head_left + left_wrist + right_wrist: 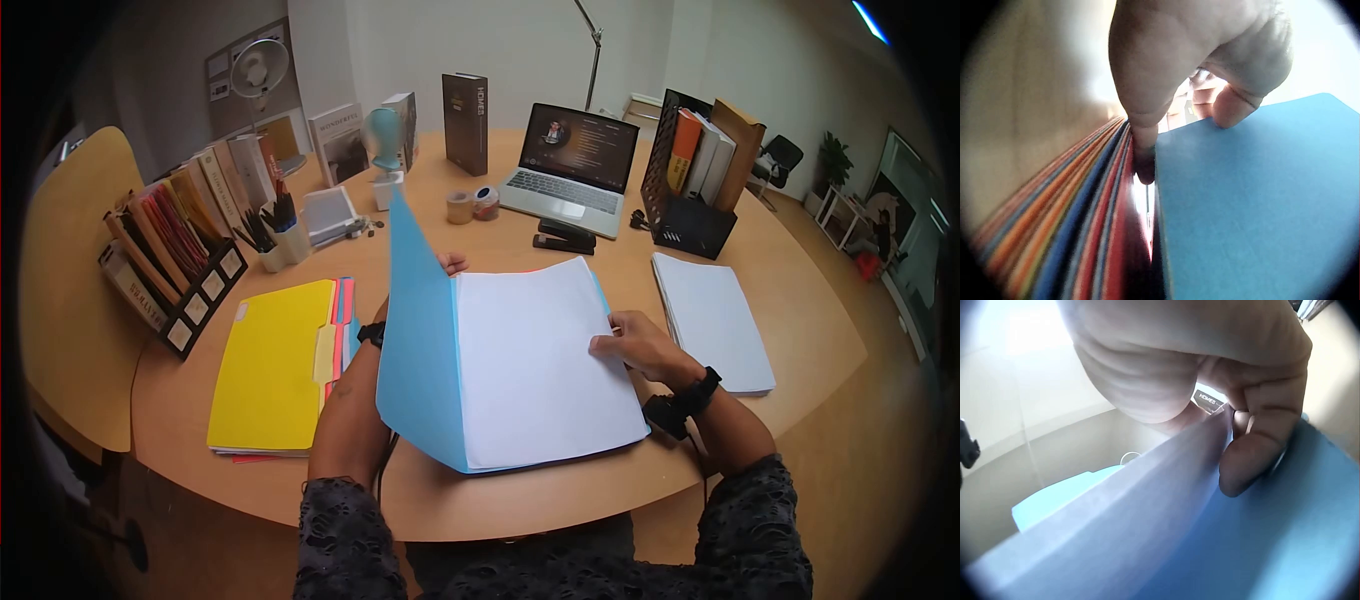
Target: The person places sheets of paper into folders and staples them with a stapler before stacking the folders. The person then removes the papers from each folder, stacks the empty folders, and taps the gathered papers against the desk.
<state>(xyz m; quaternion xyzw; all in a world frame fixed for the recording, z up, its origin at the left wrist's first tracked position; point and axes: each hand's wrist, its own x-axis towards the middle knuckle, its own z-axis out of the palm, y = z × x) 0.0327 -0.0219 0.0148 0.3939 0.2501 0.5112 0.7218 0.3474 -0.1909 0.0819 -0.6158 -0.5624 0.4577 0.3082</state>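
A light-blue folder [425, 340] lies opened at the middle of the table, its left cover tilted up. White paper sheets [540, 370] lie inside it. My left hand [452, 263] is mostly hidden behind the raised cover in the head view. Up close, in the left wrist view, that hand [1197, 50] holds the blue folder at its edge, thumb against the cover and a finger beside a stack of coloured folders [1079, 219]. At the right edge, my right hand [645, 345] pinches the paper, thumb on top and fingers underneath, with blue folder visible below the lifted sheet.
A yellow folder [270, 370] tops a pile on the left; a white paper stack [715, 320] lies right. Behind stand a black stapler [565, 237], tape rolls [460, 207], a laptop [570, 185], a book rack [690, 215] and a pen holder [285, 245].
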